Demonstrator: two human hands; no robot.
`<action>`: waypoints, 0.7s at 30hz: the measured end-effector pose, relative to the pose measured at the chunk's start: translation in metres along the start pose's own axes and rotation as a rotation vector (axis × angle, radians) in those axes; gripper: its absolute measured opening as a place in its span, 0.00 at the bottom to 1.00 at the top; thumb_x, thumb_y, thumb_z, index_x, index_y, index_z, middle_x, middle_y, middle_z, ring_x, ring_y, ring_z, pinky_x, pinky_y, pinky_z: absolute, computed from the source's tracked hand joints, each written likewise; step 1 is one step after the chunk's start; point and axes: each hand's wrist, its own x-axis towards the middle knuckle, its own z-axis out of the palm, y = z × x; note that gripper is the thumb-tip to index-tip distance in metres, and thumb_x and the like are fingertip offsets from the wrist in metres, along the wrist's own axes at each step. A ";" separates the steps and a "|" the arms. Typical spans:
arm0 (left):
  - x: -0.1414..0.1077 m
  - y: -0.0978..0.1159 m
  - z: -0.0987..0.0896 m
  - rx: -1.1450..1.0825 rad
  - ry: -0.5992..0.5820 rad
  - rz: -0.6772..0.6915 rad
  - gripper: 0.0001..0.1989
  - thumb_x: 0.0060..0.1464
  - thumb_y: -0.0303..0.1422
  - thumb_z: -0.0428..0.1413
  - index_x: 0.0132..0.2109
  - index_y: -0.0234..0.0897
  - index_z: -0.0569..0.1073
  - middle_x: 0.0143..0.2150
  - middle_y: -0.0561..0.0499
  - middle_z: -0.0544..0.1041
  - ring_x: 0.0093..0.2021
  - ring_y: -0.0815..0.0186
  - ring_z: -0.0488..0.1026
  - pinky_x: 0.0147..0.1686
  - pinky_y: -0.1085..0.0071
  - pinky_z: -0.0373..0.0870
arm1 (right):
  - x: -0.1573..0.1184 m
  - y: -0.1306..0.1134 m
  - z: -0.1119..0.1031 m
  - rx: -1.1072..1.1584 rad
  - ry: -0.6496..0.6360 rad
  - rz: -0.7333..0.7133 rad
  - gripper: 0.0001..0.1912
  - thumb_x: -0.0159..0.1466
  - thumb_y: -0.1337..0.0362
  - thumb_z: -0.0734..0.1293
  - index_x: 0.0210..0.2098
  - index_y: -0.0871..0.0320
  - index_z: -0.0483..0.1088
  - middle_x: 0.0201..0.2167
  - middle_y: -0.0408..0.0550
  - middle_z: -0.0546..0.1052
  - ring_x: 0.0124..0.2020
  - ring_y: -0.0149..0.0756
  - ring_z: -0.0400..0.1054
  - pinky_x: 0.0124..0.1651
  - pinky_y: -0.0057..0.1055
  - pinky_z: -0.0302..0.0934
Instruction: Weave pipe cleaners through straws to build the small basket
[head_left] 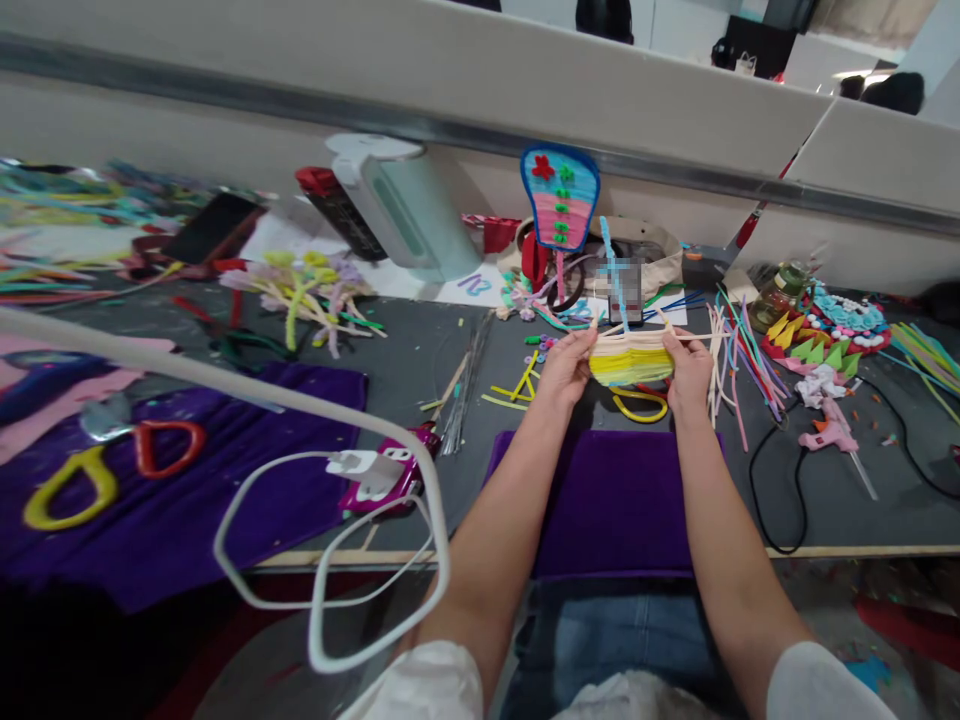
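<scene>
My left hand (571, 368) pinches the left end of a yellow, cream and pale blue piece (631, 361) made of rows of fuzzy stems. At its right end, my right hand (688, 372) grips the same piece, so it is stretched between both hands above the table. A light blue stem (614, 275) stands up behind it, beside a phone (625, 293) with a blurred screen. Just below the piece shows a yellow scissor handle (640, 406); its blades are hidden. A purple cloth (615, 500) lies between my forearms.
A white cable (322, 400) loops across the left foreground to a magenta power strip (390, 470). Behind stand a pale green kettle (412, 215) and a fan-shaped craft (560, 200). Loose stems (742, 360), a glass jar (780, 297) and a pink glue gun (829, 432) lie right.
</scene>
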 end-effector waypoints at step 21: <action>-0.013 0.000 0.006 0.217 -0.272 0.068 0.22 0.34 0.38 0.72 0.38 0.36 0.77 0.29 0.53 0.74 0.25 0.71 0.69 0.26 0.76 0.65 | 0.010 0.020 -0.016 0.085 0.080 0.177 0.18 0.42 0.62 0.77 0.31 0.59 0.72 0.21 0.38 0.77 0.22 0.31 0.71 0.31 0.31 0.68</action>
